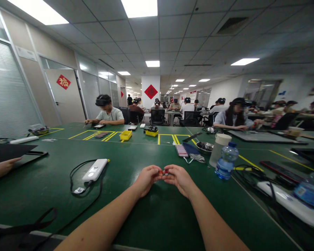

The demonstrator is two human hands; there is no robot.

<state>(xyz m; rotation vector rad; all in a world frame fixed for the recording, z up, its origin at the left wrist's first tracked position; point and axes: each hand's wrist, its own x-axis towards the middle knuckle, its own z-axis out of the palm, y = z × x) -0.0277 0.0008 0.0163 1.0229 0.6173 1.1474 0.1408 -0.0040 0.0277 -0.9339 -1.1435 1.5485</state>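
Both my hands are raised over the green table (136,223), fingertips almost meeting in the middle of the view. Pinched in my left hand (148,178) is a small orange-red piece (161,172), mostly covered by the fingers. Between the thumb and fingers of my right hand (178,178) sits a small red-and-white piece (166,172). The two pieces are very close together; whether they touch I cannot tell. Both are too small to show their kind.
Left lies a white power bank (95,170) with a black cable. Right stand a white bottle (219,150) and a water bottle (227,161). Beyond are a metal bowl (204,147) and a yellow tray (125,135). A co-worker's hand (5,168) is at the left edge; others sit across.
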